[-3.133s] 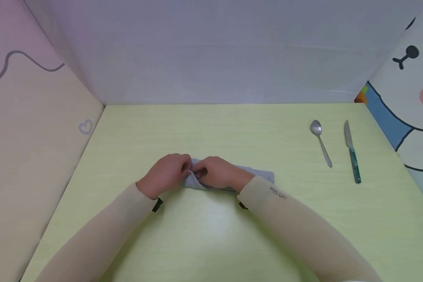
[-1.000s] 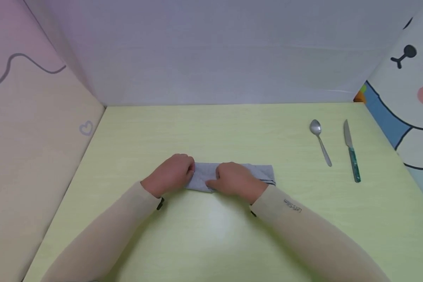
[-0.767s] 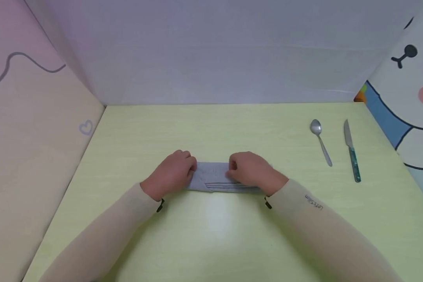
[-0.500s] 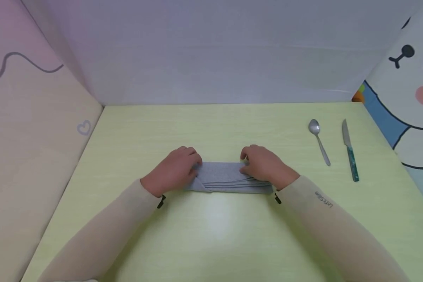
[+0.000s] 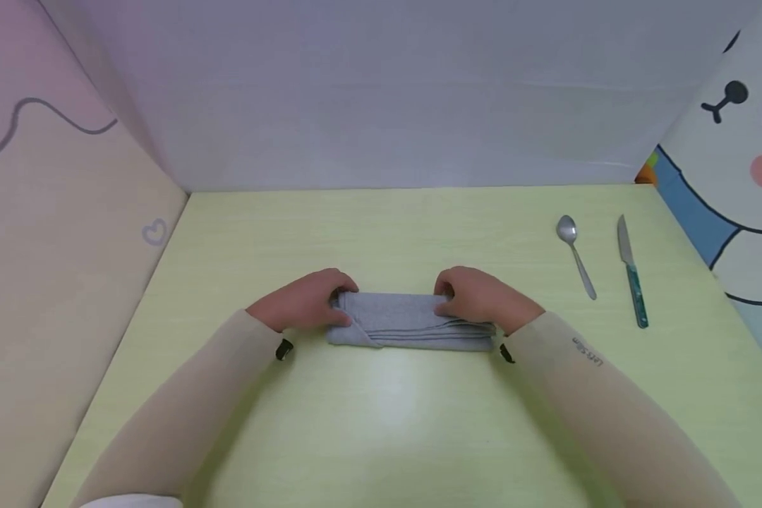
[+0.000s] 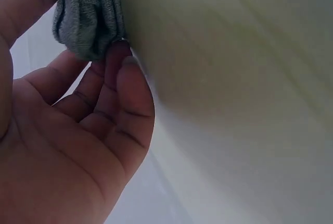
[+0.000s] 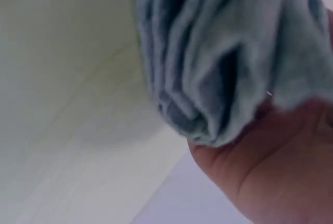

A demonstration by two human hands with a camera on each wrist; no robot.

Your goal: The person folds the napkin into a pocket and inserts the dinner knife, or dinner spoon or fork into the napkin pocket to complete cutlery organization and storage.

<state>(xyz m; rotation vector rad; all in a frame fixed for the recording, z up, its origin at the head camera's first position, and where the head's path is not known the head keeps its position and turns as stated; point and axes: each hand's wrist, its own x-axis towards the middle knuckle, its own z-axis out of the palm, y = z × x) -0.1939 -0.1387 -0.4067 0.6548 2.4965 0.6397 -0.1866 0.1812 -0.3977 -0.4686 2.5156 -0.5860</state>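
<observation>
A grey cloth, folded into a long flat strip of several layers, lies crosswise on the table in the head view. My left hand grips its left end, thumb on the near side and fingers over the far edge. Further right, the right hand holds the cloth likewise, with the thumb on top and the index finger bent behind. Stacked folds of the cloth show at its end in the left wrist view. Looser folds of the cloth hang over the right palm in the right wrist view, where most fingers are hidden.
On the right part of the pale yellow-green table lie a metal spoon and a knife with a green handle. Walls close off the back and both sides; the right one carries a cartoon print.
The right hand has moved right along the cloth, baring its layered folds, and now holds it near the right end. The left hand has shifted slightly left, and more of the left end shows.
</observation>
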